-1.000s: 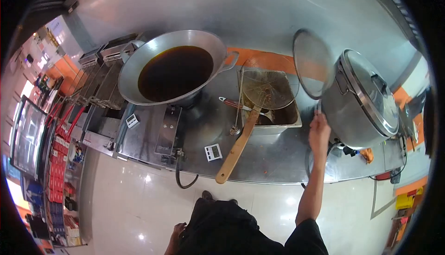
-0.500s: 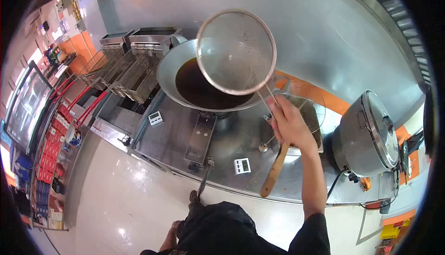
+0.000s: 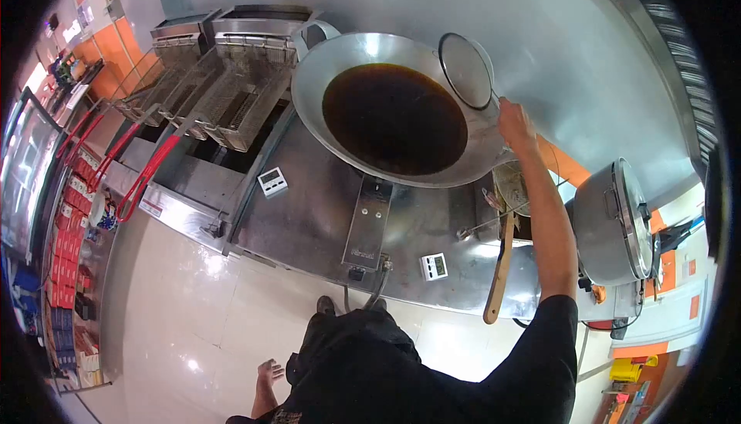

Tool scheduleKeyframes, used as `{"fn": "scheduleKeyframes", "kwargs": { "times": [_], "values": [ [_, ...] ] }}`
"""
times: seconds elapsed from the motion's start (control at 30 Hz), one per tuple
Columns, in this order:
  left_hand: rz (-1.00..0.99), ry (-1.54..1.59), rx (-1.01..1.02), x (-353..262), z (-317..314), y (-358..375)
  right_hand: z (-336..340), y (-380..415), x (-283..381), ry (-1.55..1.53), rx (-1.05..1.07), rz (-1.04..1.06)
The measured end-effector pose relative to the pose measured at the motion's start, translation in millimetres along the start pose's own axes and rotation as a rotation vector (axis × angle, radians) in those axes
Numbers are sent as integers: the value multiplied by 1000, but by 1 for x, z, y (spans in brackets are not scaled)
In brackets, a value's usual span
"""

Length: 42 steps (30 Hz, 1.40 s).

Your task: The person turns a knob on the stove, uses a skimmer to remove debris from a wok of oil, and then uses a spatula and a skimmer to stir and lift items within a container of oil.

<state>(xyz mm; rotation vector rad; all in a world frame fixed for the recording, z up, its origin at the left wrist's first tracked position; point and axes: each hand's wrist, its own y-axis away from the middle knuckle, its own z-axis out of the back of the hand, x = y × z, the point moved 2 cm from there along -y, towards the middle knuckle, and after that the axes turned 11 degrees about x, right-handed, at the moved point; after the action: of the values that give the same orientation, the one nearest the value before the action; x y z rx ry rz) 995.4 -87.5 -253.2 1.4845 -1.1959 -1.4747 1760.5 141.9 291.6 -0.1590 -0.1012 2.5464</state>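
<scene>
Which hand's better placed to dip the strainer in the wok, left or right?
Right, I'd say. The right hand holds the strainer at the edge of the wok; the left hand hangs low by the body, empty.

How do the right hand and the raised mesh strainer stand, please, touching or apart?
Touching: the head view shows the right hand holding the raised mesh strainer by its handle.

Right arm (image 3: 552, 223) is extended forward with right hand (image 3: 515, 125) clenched, left hand (image 3: 268, 373) is held low beside the hip (image 3: 299, 361), fingers (image 3: 271, 363) partly open.
</scene>
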Motion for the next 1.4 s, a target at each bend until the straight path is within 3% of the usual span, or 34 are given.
{"fn": "scheduleKeyframes", "kwargs": {
  "times": [0.1,0.2,0.3,0.37,0.4,0.47,0.53,0.57,0.63,0.73,0.87,0.93,1.07,1.13,1.4],
  "values": [
    [69,-23,100,19,14,-2,-13,1,-3,121,-79,61],
    [-25,-113,126,-14,-16,23,-52,-31,-36,100,-86,199],
    [-88,-77,141,3,-11,-7,-75,-34,-50,77,-8,235],
    [-359,-342,272,9,6,-53,-61,-25,-33,41,57,225],
    [-353,-346,276,1,-2,-46,-52,-9,-20,-23,22,293],
    [-128,-157,148,-31,-28,-18,-51,-3,-16,-88,-16,360],
    [-142,-111,183,-38,-22,-23,-65,-14,-18,-21,24,461],
    [-115,-86,173,-43,-20,-25,-59,-8,-8,-23,25,462],
    [-130,-88,160,-55,-23,-18,-40,10,18,-280,308,206],
    [-105,-88,94,-60,-20,-13,-50,9,21,-474,469,236],
    [-29,-68,65,-40,-7,-15,-37,20,42,-373,344,183],
    [9,-69,92,-22,3,-25,-37,20,45,-344,400,154],
    [-116,-104,110,-12,-7,5,-30,20,51,-328,333,235],
    [-178,-125,138,-12,-9,10,-26,19,53,-262,406,188],
    [48,-162,39,-17,-15,15,-29,12,37,-354,506,104]
  ]
}}
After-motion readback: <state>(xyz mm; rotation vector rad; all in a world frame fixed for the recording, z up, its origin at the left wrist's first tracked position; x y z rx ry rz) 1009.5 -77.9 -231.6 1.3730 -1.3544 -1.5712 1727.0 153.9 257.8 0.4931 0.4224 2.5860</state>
